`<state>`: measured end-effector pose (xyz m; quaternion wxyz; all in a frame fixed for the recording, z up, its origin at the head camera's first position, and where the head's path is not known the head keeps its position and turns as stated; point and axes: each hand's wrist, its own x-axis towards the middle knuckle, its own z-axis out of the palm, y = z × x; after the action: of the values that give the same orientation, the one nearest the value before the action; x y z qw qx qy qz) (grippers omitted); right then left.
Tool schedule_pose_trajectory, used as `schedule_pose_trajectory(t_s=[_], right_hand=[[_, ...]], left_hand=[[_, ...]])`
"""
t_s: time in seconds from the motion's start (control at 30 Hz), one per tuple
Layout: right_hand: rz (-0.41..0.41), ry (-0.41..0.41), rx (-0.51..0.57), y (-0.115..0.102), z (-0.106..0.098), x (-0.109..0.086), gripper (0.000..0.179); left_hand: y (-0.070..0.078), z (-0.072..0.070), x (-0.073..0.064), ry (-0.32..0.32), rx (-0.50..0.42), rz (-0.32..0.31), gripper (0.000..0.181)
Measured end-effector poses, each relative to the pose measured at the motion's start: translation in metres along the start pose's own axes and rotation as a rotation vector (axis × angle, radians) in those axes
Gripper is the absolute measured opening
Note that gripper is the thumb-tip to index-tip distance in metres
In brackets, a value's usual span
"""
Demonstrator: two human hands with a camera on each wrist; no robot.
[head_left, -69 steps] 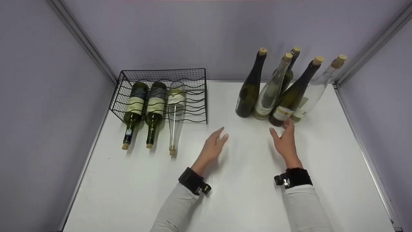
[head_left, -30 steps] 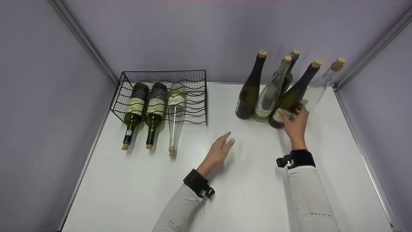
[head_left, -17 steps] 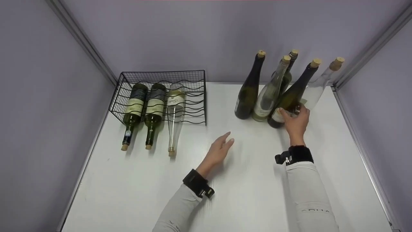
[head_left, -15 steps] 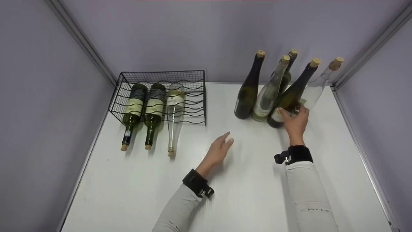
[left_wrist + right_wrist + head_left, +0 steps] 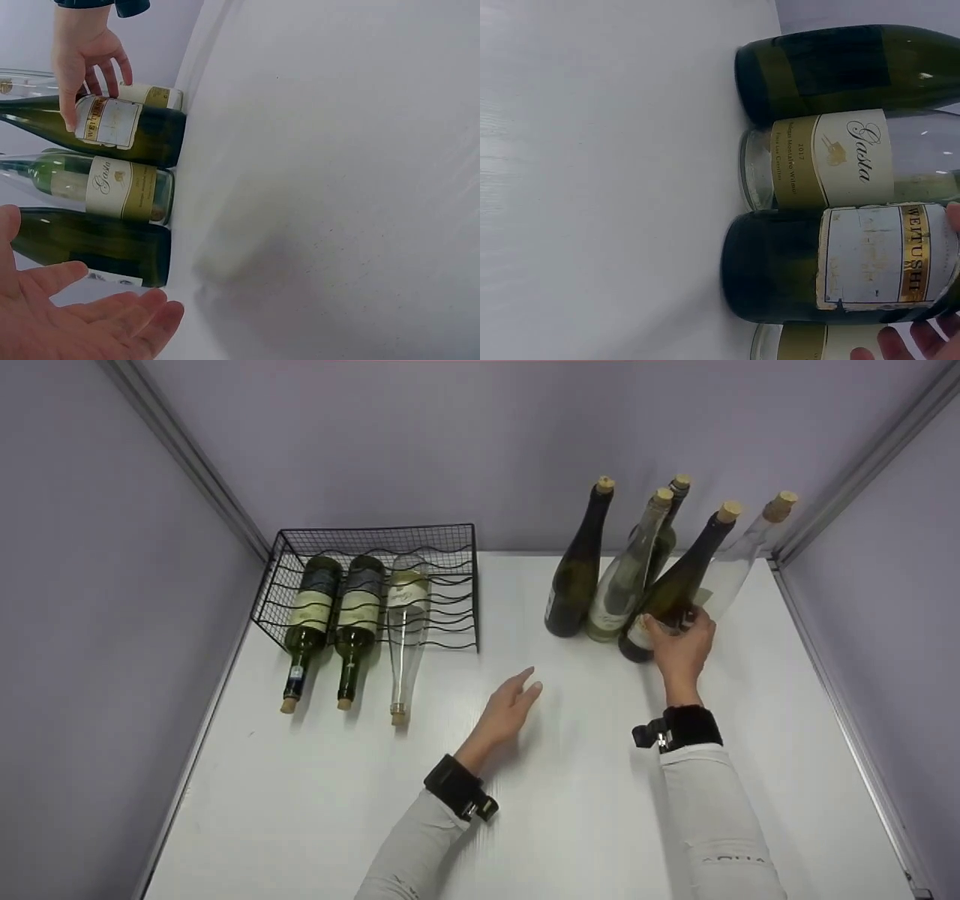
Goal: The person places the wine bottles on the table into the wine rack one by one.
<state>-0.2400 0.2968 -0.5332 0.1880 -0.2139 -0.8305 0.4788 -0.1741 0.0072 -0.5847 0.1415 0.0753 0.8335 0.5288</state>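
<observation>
In the head view my right hand (image 5: 681,651) holds a dark green wine bottle (image 5: 686,574) low on its body, thumb on the near side and fingers round the far side. The bottle stands nearly upright with a cork in its neck; whether its base touches the table I cannot tell. Its worn white label (image 5: 870,255) faces the right wrist camera. My left hand (image 5: 502,712) is held over the table between the rack and the bottles, fingers loosely extended and nothing in it. In the left wrist view the left hand (image 5: 82,326) appears at the lower left.
Close around the held bottle stand a dark bottle (image 5: 576,585), a clear bottle (image 5: 619,592), a green bottle (image 5: 664,544) behind and another clear bottle (image 5: 731,574) at right. A black wire rack (image 5: 475,585) at left carries 3 lying bottles, necks toward me.
My right hand has moved forward from in front of the dark green bottle and taken hold of it. Very lately the bottle has shifted slightly toward me. My left hand has barely moved.
</observation>
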Motion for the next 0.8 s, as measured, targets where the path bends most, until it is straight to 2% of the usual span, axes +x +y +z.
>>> schedule_pose_trajectory(t_s=[0.1, 0.2, 0.37, 0.8], right_hand=[[-0.020, -0.006, 0.094, 0.003, 0.002, 0.001, 0.082], [-0.023, -0.056, 0.144, 0.006, 0.003, 0.005, 0.091], [0.000, -0.131, 0.125, 0.010, 0.004, 0.011, 0.107], [0.061, -0.202, 0.217, 0.011, 0.002, 0.015, 0.107]], left_hand=[[0.000, 0.000, 0.000, 0.000, -0.001, -0.003, 0.062], [0.000, 0.000, 0.000, 0.000, 0.002, -0.001, 0.061], [-0.001, 0.000, 0.001, -0.001, 0.000, 0.010, 0.061], [0.000, -0.005, 0.001, -0.013, -0.023, 0.014, 0.062]])
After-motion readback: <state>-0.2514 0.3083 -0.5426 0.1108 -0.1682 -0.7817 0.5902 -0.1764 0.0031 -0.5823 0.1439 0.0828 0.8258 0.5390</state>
